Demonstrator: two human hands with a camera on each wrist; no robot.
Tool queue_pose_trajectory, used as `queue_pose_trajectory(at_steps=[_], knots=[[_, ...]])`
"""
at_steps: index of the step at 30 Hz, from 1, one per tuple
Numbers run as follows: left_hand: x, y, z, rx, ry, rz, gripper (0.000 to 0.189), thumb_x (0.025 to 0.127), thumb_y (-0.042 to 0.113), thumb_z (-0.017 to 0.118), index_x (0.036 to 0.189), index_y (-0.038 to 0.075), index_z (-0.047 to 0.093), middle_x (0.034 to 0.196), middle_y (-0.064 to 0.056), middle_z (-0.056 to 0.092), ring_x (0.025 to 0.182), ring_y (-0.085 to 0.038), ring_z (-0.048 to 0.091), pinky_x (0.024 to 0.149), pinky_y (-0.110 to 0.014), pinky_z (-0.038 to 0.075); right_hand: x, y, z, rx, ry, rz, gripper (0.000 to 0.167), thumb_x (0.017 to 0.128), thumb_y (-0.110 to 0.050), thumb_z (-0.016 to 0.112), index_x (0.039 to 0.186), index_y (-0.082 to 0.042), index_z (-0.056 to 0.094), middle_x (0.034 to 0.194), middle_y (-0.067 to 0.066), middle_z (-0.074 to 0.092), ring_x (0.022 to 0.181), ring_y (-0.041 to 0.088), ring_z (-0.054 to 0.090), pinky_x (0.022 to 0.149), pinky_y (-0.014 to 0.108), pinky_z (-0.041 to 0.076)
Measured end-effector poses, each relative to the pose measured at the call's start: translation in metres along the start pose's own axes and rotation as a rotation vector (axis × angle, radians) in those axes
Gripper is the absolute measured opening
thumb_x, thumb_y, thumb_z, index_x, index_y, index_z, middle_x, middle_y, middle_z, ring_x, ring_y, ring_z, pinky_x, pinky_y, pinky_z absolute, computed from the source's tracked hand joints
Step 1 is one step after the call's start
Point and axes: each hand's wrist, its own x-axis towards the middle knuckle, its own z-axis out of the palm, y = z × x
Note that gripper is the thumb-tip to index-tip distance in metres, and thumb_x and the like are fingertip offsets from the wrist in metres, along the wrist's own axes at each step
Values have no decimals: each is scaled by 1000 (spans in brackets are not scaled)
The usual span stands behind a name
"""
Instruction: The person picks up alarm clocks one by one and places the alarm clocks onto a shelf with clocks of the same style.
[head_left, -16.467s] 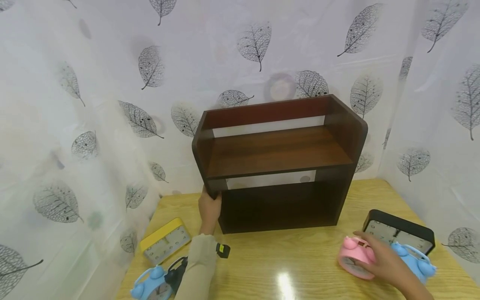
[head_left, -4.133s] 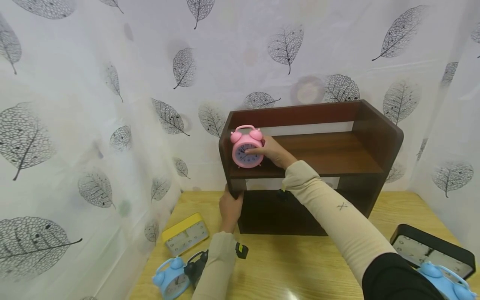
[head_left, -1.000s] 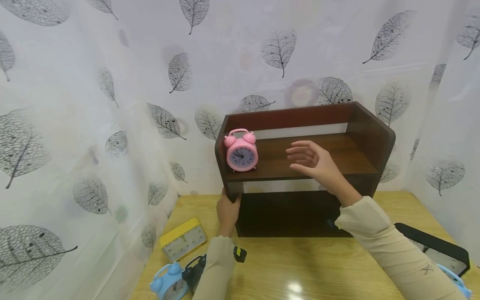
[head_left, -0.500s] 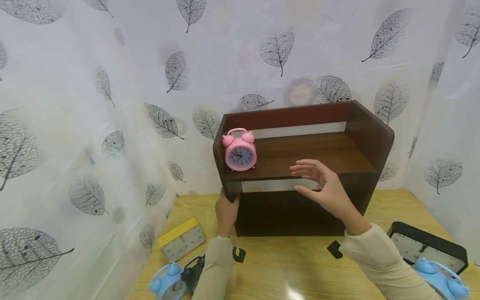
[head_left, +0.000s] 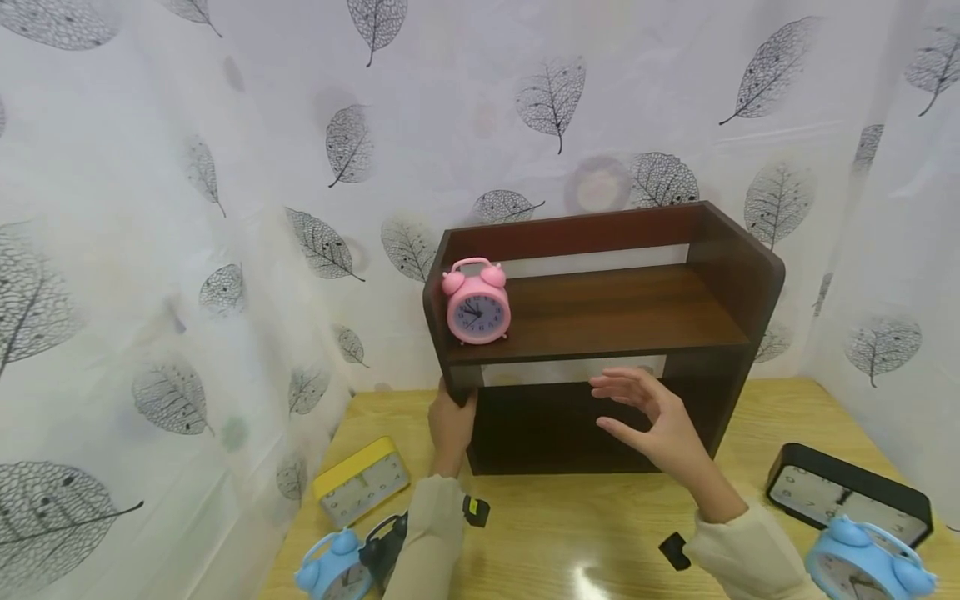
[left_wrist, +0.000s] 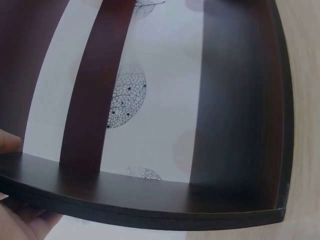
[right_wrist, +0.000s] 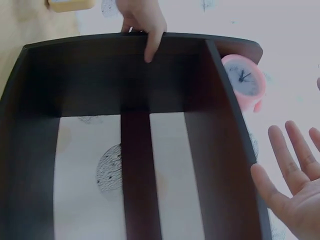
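A dark brown two-tier desktop shelf (head_left: 600, 304) stands at the back of the table. My left hand (head_left: 452, 427) grips its left side panel; the right wrist view shows that thumb inside the panel. On the left end of the upper tier sits a pink twin-bell alarm clock (head_left: 478, 315), upright, face to the front, with no hand on it. My right hand (head_left: 652, 417) hovers before the lower compartment, fingers spread and holding nothing. Right of it on the table are a black rectangular clock (head_left: 851, 493) and a blue twin-bell alarm clock (head_left: 862, 560).
Left on the wooden table (head_left: 555, 533) lie a yellow rectangular clock (head_left: 362, 485), another blue twin-bell alarm clock (head_left: 337, 568) and a black one (head_left: 384, 546), partly behind the left sleeve. A leaf-patterned curtain (head_left: 262, 125) hangs behind and at the sides.
The pink alarm clock went from the table's right side to the upper tier, and my right hand let go. Since then that hand has dropped lower and drawn back. The left hand keeps its grip.
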Motion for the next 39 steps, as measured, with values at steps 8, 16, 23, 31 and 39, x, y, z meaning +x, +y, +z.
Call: queue_pose_trajectory(at_steps=[8,16,23,31,39], knots=[[0,0,-2,-13,8,-1,38,80,25,68,107,0,58,90,-27,68,83,-47,64,71,-56,48,-20,12,-3,-51,8,24,60,73,11,71,128,0,49,122,-2,62,109,3,59,92,12,43],[0,1,-4,-26,14,-16,37,80,23,68,106,0,58,91,-27,69,84,-47,64,72,-55,48,-36,17,-8,-140,54,21,63,71,11,73,128,-2,50,123,-8,61,108,0,59,93,10,41],[0,0,-3,-22,12,-23,37,79,23,68,106,0,58,91,-26,69,84,-46,64,73,-55,48,-51,20,-22,-178,94,89,62,71,11,72,128,-2,49,122,-17,59,108,-3,58,91,8,41],[-2,0,0,-37,-17,-29,40,80,25,67,111,1,57,94,-26,69,87,-46,65,75,-55,49,-75,22,-41,-228,165,130,63,71,16,69,128,2,48,121,-18,60,106,-6,57,90,5,38],[-2,0,-1,-38,-30,-20,41,79,24,68,112,1,57,94,-26,69,86,-46,65,74,-55,49,-94,22,-57,-305,200,198,62,72,15,69,128,2,48,119,-25,57,104,-11,56,88,2,38]])
